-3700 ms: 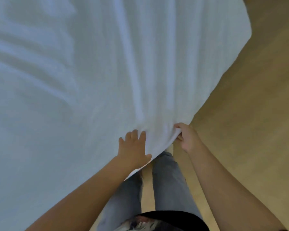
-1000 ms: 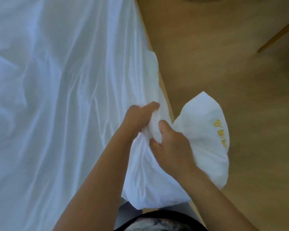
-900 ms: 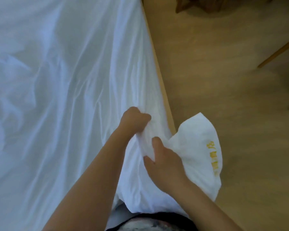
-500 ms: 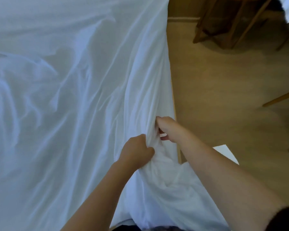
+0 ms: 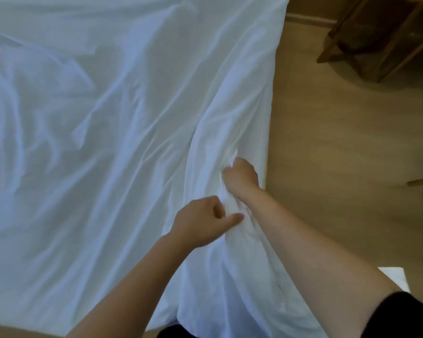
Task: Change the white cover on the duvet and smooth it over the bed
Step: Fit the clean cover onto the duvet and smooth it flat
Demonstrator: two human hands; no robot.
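White cover point(image 5: 108, 142) was laid across the bed point(image 5: 268, 132), up to the bed's right edge and draped over its near end. It was creased throughout. Whether the duvet was inside could not be told.

Right hand point(image 5: 241, 175) was clenched on a bunch of cover just inside the bed's right edge. This is judged to be the anchor grip, so that pull could be put along that edge.

Left hand point(image 5: 203, 220) was held a little closer to the bed's near end, fingers curled and thumb stuck out against the same ridge of cloth. It was blurred, so it could not be told whether the cloth was pinched. It is judged to be a hand-over-hand regrip along the bed's side, to work slack toward the corner.

Folds were fanned out from the two hands, so tension was concentrated there rather than across the bed's middle.

Wooden floor point(image 5: 340, 167) was seen right of the bed, furniture legs point(image 5: 376, 40) past its far right corner, and a white scrap point(image 5: 393, 276) off its near right corner.

Smoothing is judged not yet done.
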